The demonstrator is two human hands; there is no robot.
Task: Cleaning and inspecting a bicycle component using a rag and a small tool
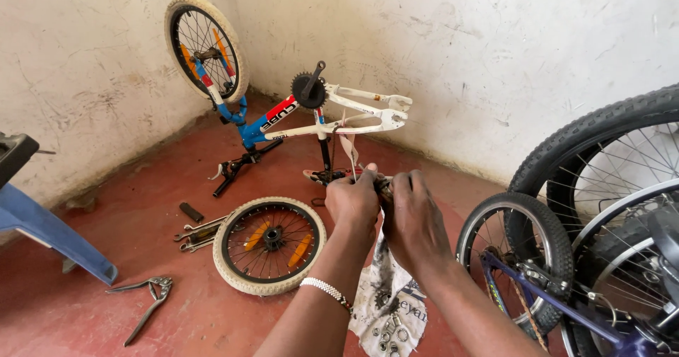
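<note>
Small dark part — clenched between our left hand and right hand — best kept over the stained cloth at six o'clock.

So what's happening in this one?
A person's left hand and right hand together grip a small dark part above a stained cloth. An upside-down small bicycle stands behind with its rear wheel out; a loose wheel, wrenches and pliers lie on the red floor.

Looks like a small bike repair spot. Upturned frame, loose wheel, spanners, pliers on a bare red floor.
</note>
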